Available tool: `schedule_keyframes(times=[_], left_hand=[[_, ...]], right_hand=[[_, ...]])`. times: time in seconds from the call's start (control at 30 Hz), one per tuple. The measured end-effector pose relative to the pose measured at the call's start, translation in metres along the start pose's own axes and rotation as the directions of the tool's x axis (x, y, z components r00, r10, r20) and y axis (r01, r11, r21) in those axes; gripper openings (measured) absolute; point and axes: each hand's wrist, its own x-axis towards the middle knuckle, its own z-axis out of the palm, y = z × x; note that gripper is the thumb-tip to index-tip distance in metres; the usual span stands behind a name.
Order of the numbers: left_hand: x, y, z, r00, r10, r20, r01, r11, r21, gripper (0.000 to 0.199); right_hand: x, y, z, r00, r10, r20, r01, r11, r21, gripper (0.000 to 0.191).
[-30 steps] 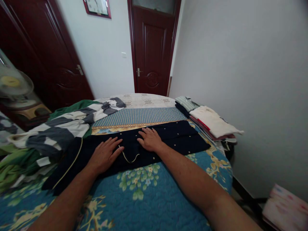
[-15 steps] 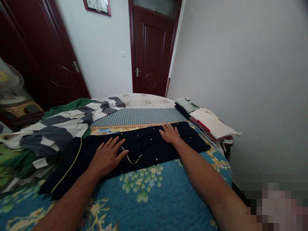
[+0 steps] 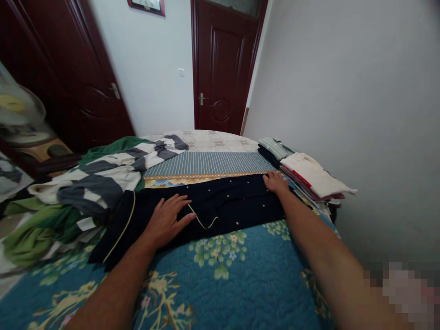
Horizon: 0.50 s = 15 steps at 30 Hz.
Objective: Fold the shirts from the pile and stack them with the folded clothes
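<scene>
A dark navy garment [image 3: 240, 201] with small pale motifs and thin yellow piping lies in a long folded strip across the bed. My left hand [image 3: 170, 217] rests flat on its left half, fingers spread, beside a piped curved edge. At the far right end, my right hand [image 3: 276, 182] has its fingers curled on the garment's edge. My right forearm hides part of that end.
A loose grey, white and green heap of clothes [image 3: 99, 183] lies on the left. Folded clothes are stacked by the right wall, with a cream piece [image 3: 309, 172] on top. A blue flowered quilt [image 3: 250, 275] covers the bed.
My right hand has slid right along the garment to its end, and its fingers have curled in. The left hand stays on the garment. The view has shifted slightly.
</scene>
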Motion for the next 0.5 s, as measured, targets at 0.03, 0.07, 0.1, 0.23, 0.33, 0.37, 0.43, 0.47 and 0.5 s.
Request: schedule_keyframes(times=[0.03,0.07,0.1,0.23,0.33,0.37,0.43,0.47,0.5], left_hand=[[-0.001,-0.002,-0.002,1.0,0.021,-0.002,-0.021,0.999,-0.047,0.059],[-0.003,-0.003,-0.005,0.999,0.044,-0.004,-0.044,0.995,-0.093,0.055],[-0.004,-0.003,-0.007,0.998,0.066,-0.006,-0.066,0.988,-0.136,0.049],[-0.004,0.003,-0.017,0.998,0.038,-0.04,-0.047,0.96,-0.277,0.031],[0.003,0.01,-0.018,0.982,-0.156,-0.108,0.116,0.944,-0.31,0.033],[0.007,0.011,-0.017,0.966,-0.217,-0.139,0.166,0.937,-0.309,0.032],[0.016,0.009,-0.013,0.922,-0.33,-0.201,0.261,0.916,-0.305,0.029],[0.019,0.007,-0.011,0.892,-0.39,-0.229,0.31,0.896,-0.317,0.028],[0.022,0.004,-0.01,0.855,-0.451,-0.256,0.356,0.869,-0.342,0.028]], right_hand=[[0.0,0.001,0.001,1.0,-0.003,-0.004,0.003,1.0,-0.002,0.066],[0.001,0.001,0.002,1.0,-0.007,-0.008,0.007,1.0,-0.004,0.066],[0.002,0.002,0.004,1.0,-0.01,-0.013,0.01,1.0,-0.005,0.066],[0.006,0.007,0.01,0.999,-0.02,-0.033,0.02,1.0,-0.003,0.067],[0.007,0.008,0.013,0.999,-0.021,-0.043,0.021,1.0,0.01,0.068],[0.006,0.008,0.013,0.999,-0.019,-0.046,0.02,1.0,0.015,0.068],[0.005,0.008,0.013,0.998,-0.02,-0.052,0.021,0.999,0.024,0.068],[0.005,0.008,0.012,0.998,-0.022,-0.053,0.023,0.999,0.027,0.067],[0.004,0.008,0.012,0.998,-0.022,-0.052,0.024,0.999,0.032,0.067]])
